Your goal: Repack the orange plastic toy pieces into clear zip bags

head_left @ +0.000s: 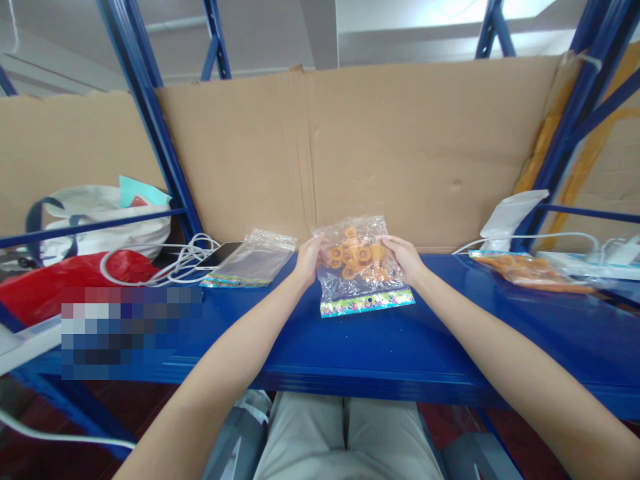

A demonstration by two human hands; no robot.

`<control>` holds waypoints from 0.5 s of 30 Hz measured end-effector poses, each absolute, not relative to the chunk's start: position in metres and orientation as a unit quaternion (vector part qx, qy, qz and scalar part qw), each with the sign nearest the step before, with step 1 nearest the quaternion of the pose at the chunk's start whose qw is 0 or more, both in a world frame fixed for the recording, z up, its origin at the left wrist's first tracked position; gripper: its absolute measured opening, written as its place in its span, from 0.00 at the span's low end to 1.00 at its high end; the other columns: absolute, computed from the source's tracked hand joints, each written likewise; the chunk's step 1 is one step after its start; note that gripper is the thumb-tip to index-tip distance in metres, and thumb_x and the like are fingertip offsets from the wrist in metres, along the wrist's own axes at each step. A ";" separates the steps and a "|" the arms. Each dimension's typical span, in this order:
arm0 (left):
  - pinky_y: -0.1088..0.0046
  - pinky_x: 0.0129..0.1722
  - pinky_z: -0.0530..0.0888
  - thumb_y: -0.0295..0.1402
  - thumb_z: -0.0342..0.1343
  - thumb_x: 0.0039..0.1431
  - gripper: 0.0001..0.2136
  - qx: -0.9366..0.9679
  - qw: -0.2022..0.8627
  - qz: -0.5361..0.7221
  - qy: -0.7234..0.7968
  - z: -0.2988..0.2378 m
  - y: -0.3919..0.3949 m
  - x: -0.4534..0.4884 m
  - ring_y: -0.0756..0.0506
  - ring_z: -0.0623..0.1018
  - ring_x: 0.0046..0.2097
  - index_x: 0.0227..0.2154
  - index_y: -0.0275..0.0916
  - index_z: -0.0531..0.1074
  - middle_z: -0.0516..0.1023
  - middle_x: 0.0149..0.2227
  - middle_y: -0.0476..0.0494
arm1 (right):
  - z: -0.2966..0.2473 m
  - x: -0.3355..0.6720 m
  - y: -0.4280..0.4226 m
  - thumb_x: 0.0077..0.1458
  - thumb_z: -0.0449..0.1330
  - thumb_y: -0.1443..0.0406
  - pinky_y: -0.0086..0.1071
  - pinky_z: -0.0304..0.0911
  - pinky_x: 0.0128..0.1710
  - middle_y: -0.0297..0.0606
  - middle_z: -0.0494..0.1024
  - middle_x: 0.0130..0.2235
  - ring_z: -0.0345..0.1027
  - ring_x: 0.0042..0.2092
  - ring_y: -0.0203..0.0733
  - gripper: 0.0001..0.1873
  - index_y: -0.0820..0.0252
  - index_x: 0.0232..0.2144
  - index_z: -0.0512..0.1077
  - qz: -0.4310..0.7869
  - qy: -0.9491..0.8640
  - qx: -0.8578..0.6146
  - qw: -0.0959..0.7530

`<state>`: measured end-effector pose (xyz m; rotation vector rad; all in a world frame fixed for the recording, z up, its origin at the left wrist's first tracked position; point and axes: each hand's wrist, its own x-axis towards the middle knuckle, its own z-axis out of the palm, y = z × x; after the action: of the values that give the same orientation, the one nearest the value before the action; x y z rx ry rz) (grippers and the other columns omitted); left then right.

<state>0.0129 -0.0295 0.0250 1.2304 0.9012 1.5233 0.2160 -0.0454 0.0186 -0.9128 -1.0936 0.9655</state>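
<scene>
Between my two hands is a clear plastic bag (333, 287) with a colourful printed strip along its near edge. Inside it lie several small orange plastic pieces (356, 255), ring-like or cup-like in shape. My left hand (310, 259) is closed on the bag's left side, and my right hand (401, 257) grips its right side. The bag is held over the blue shelf top (350, 347), its far end near the cardboard. The fingertips are partly hidden behind the plastic.
Flat clear bags (255, 260) lie to the left, beside a dark phone-like slab (226, 253) and a coiled white cable (173, 260). A filled bag of orange pieces (525, 268) sits at right. A cardboard sheet (400, 147) backs the shelf; blue posts (160, 133) flank it.
</scene>
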 end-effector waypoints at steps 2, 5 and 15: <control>0.80 0.14 0.59 0.40 0.56 0.56 0.13 0.518 0.463 0.613 0.377 0.023 -0.030 0.015 0.54 0.62 0.12 0.22 0.38 0.65 0.62 0.09 0.57 | 0.019 0.216 -0.046 0.48 0.64 0.57 0.24 0.40 0.14 0.23 0.56 0.11 0.45 0.14 0.28 0.13 0.58 0.21 0.69 0.436 -0.481 -0.402 0.646; 0.80 0.13 0.58 0.41 0.55 0.58 0.15 0.543 0.450 0.602 0.375 0.020 -0.029 0.019 0.55 0.58 0.10 0.20 0.38 0.64 0.56 0.08 0.59 | 0.021 0.216 -0.047 0.49 0.64 0.56 0.23 0.43 0.14 0.25 0.60 0.12 0.49 0.15 0.28 0.15 0.59 0.19 0.68 0.434 -0.466 -0.403 0.657; 0.78 0.13 0.58 0.54 0.47 0.60 0.23 0.528 0.435 0.630 0.367 0.025 -0.030 0.017 0.55 0.52 0.09 0.22 0.39 0.66 0.49 0.07 0.61 | 0.023 0.212 -0.053 0.54 0.60 0.53 0.23 0.38 0.10 0.20 0.48 0.08 0.38 0.10 0.26 0.20 0.57 0.19 0.63 0.447 -0.491 -0.368 0.651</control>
<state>0.0173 -0.0301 0.0253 1.3138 0.9146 1.5694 0.2116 -0.0533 0.0227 -0.8351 -1.1147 1.0142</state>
